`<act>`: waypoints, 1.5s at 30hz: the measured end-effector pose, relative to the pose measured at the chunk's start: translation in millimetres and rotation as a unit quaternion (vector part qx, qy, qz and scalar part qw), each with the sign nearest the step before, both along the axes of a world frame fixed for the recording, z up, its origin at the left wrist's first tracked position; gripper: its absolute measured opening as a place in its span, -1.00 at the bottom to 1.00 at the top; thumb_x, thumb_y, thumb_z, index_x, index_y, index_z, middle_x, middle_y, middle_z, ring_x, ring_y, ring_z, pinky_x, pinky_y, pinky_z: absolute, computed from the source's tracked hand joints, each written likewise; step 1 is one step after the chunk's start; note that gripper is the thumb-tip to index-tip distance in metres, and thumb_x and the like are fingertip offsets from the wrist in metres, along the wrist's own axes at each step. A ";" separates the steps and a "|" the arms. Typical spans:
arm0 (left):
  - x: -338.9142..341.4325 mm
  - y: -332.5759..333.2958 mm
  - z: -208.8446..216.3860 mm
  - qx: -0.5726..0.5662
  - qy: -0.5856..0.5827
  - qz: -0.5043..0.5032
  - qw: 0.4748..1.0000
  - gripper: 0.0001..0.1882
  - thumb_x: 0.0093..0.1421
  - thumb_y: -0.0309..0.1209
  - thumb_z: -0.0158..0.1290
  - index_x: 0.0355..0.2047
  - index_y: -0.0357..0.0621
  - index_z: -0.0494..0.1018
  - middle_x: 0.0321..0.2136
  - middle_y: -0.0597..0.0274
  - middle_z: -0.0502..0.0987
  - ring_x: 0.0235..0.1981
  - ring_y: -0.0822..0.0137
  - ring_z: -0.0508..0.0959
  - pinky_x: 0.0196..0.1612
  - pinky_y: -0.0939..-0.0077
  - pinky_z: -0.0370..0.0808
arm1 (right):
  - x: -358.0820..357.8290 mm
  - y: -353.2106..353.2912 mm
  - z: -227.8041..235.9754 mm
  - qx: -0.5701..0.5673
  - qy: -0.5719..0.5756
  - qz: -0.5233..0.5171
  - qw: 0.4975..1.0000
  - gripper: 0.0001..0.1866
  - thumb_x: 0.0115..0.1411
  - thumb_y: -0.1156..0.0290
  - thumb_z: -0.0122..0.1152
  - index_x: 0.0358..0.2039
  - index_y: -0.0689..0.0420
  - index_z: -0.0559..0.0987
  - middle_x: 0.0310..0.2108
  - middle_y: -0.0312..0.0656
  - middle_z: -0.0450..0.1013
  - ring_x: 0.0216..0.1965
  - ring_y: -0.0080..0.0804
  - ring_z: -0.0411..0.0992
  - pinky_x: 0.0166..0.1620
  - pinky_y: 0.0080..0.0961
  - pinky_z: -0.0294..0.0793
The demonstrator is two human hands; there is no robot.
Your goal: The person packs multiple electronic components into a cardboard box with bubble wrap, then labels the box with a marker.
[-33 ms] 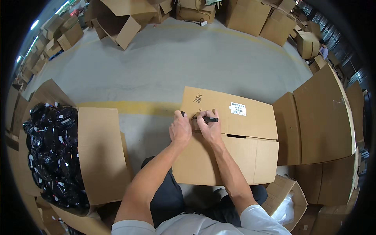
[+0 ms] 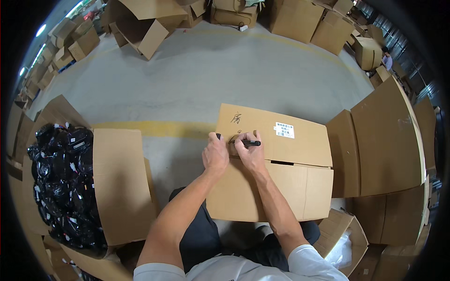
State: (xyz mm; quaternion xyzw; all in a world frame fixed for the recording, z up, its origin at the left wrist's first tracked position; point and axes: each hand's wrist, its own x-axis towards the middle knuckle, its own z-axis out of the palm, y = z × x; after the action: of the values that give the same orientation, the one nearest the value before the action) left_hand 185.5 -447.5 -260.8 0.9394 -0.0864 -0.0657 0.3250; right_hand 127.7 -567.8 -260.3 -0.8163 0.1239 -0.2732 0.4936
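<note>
A closed cardboard box (image 2: 300,150) lies in front of me, with a white printed label (image 2: 285,130) on its far flap. Handwritten black marks (image 2: 236,117) run down the flap's left part. My right hand (image 2: 250,152) grips a black marker (image 2: 253,143), its tip end among the lower marks and partly hidden by the fingers. At the box's left edge, my left hand (image 2: 216,153) is closed around a small black marker cap (image 2: 218,136), which pokes out above the fingers.
On the left stands an open carton (image 2: 119,182) filled with black plastic-wrapped items (image 2: 63,173). Tall cartons (image 2: 386,140) crowd the right side; a smaller open box (image 2: 335,232) holds clear plastic. More cartons line the far floor (image 2: 211,75), and a person (image 2: 387,60) is far right.
The right hand and marker have shifted very slightly at the lower marks. My left hand and the box stay as they were.
</note>
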 end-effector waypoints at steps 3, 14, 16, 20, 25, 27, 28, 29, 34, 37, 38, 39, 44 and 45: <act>-0.8 -0.1 1.6 -0.006 0.010 0.005 1.000 -0.71 0.46 -0.20 -0.16 -0.12 -0.23 0.22 -0.15 -0.22 0.55 -0.17 -0.27 0.59 -0.10 -0.14 0.48 | -1.2 0.6 -0.4 0.016 -0.004 -0.017 1.000 -0.89 0.13 0.47 0.21 -0.47 0.25 0.56 -0.44 -0.09 0.51 -0.32 -0.28 0.36 -0.10 -0.29 0.38; 7.0 -3.3 1.5 0.001 0.003 0.012 1.000 -0.69 0.45 -0.19 -0.16 -0.12 -0.23 0.21 -0.16 -0.23 0.55 -0.17 -0.29 0.59 -0.09 -0.15 0.49 | 9.8 -6.3 -9.8 -0.068 -0.069 -0.106 0.990 -0.91 0.11 0.51 0.21 -0.52 0.18 0.51 -0.67 -0.17 0.43 -0.57 -0.17 0.33 -0.09 -0.21 0.35; 7.7 -1.9 1.0 0.001 0.000 0.010 1.000 -0.69 0.45 -0.19 -0.16 -0.12 -0.22 0.21 -0.16 -0.24 0.56 -0.17 -0.29 0.59 -0.08 -0.16 0.49 | 8.9 -6.1 -9.6 0.019 -0.076 -0.083 0.993 -0.90 0.10 0.51 0.23 -0.52 0.18 0.49 -0.66 -0.15 0.43 -0.56 -0.17 0.33 -0.05 -0.19 0.34; 7.1 -9.3 5.3 0.013 0.010 0.004 1.000 -0.68 0.45 -0.17 -0.17 -0.10 -0.23 0.21 -0.20 -0.26 0.58 -0.17 -0.31 0.59 -0.07 -0.17 0.48 | 7.1 -9.6 -8.7 -0.014 -0.067 -0.120 0.990 -0.92 0.12 0.52 0.21 -0.46 0.26 0.53 -0.51 -0.05 0.47 -0.38 -0.20 0.40 -0.30 -0.26 0.42; 7.6 -5.3 7.2 0.019 0.009 0.001 1.000 -0.63 0.46 -0.15 -0.21 -0.07 -0.27 0.21 -0.24 -0.31 0.59 -0.19 -0.34 0.59 -0.09 -0.20 0.46 | 11.1 -11.5 -12.4 -0.061 -0.076 -0.139 0.985 -0.88 0.11 0.48 0.19 -0.52 0.20 0.47 -0.69 -0.14 0.38 -0.64 -0.19 0.29 0.16 -0.07 0.26; 7.5 -5.1 5.0 0.030 0.006 0.016 0.999 -0.64 0.46 -0.16 -0.21 -0.08 -0.27 0.22 -0.24 -0.30 0.59 -0.20 -0.33 0.59 -0.10 -0.20 0.46 | 6.8 -12.2 -9.1 -0.015 -0.052 -0.123 0.991 -0.86 0.11 0.47 0.19 -0.53 0.20 0.46 -0.68 -0.15 0.38 -0.65 -0.21 0.29 0.17 -0.04 0.24; 6.9 -6.0 4.3 0.029 0.003 0.006 1.000 -0.64 0.46 -0.16 -0.21 -0.08 -0.27 0.22 -0.24 -0.30 0.59 -0.20 -0.33 0.59 -0.10 -0.20 0.46 | 5.3 -13.3 -8.6 0.035 -0.029 -0.090 0.995 -0.84 0.11 0.45 0.18 -0.55 0.21 0.45 -0.67 -0.16 0.38 -0.65 -0.24 0.28 0.18 -0.01 0.22; 6.4 -7.3 3.3 0.028 -0.002 0.010 1.000 -0.65 0.46 -0.17 -0.20 -0.09 -0.27 0.22 -0.24 -0.30 0.59 -0.20 -0.32 0.59 -0.10 -0.19 0.46 | 4.4 -15.4 -8.0 0.035 -0.032 -0.098 0.994 -0.84 0.11 0.45 0.18 -0.55 0.21 0.45 -0.67 -0.16 0.38 -0.65 -0.24 0.28 0.18 -0.01 0.22; 9.8 -2.8 -0.8 0.031 -0.017 0.007 0.999 -0.67 0.46 -0.19 -0.19 -0.10 -0.26 0.21 -0.25 -0.29 0.58 -0.20 -0.32 0.58 -0.12 -0.18 0.46 | -0.3 -33.4 2.1 0.204 -0.022 -0.125 0.971 -0.80 0.16 0.40 0.20 -0.51 0.25 0.47 -0.62 -0.31 0.42 -0.57 -0.59 0.34 -0.20 -0.36 0.46; 2.5 -12.2 3.4 0.011 -0.008 0.007 1.000 -0.69 0.46 -0.20 -0.19 -0.11 -0.26 0.21 -0.23 -0.29 0.57 -0.19 -0.32 0.58 -0.13 -0.18 0.46 | -20.0 -101.6 -8.9 0.196 -0.057 -0.197 0.959 -0.81 0.26 0.41 0.11 -0.41 0.27 0.55 -0.58 -0.37 0.43 -0.50 -0.69 0.34 -0.42 -0.52 0.37; 5.0 -7.7 6.8 0.024 -0.011 0.006 1.000 -0.69 0.47 -0.20 -0.19 -0.11 -0.25 0.21 -0.22 -0.29 0.57 -0.19 -0.31 0.58 -0.13 -0.18 0.46 | -22.6 -111.4 0.3 0.151 -0.065 -0.240 0.957 -0.80 0.25 0.39 0.13 -0.39 0.27 0.57 -0.59 -0.36 0.43 -0.51 -0.68 0.33 -0.44 -0.52 0.36; 3.1 -10.8 7.6 0.030 -0.012 -0.003 0.999 -0.69 0.47 -0.20 -0.19 -0.11 -0.25 0.20 -0.21 -0.28 0.56 -0.19 -0.31 0.58 -0.13 -0.18 0.46 | -30.0 -130.0 0.3 0.101 -0.070 -0.273 0.954 -0.81 0.23 0.39 0.15 -0.41 0.28 0.56 -0.60 -0.34 0.42 -0.52 -0.65 0.33 -0.43 -0.52 0.36; 8.7 -6.9 0.4 0.027 -0.014 0.005 1.000 -0.70 0.47 -0.20 -0.19 -0.11 -0.24 0.19 -0.21 -0.27 0.56 -0.20 -0.31 0.58 -0.14 -0.18 0.46 | -27.8 -144.7 -7.7 0.086 -0.034 -0.226 0.970 -0.79 0.17 0.37 0.20 -0.41 0.30 0.58 -0.61 -0.31 0.44 -0.52 -0.60 0.36 -0.42 -0.52 0.38; 8.9 -7.3 0.7 0.030 -0.005 0.005 1.000 -0.69 0.47 -0.20 -0.19 -0.11 -0.24 0.19 -0.21 -0.26 0.56 -0.20 -0.31 0.58 -0.15 -0.18 0.47 | -27.7 -145.9 -9.2 0.086 -0.035 -0.227 0.969 -0.79 0.17 0.37 0.20 -0.41 0.30 0.58 -0.61 -0.31 0.44 -0.52 -0.60 0.36 -0.42 -0.52 0.38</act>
State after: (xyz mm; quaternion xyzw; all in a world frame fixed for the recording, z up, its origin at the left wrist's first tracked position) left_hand 194.4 -454.8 -260.1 0.9496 -0.0816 -0.0621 0.2962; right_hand 100.0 -713.7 -269.4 -0.7111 0.3122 -0.3945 0.4911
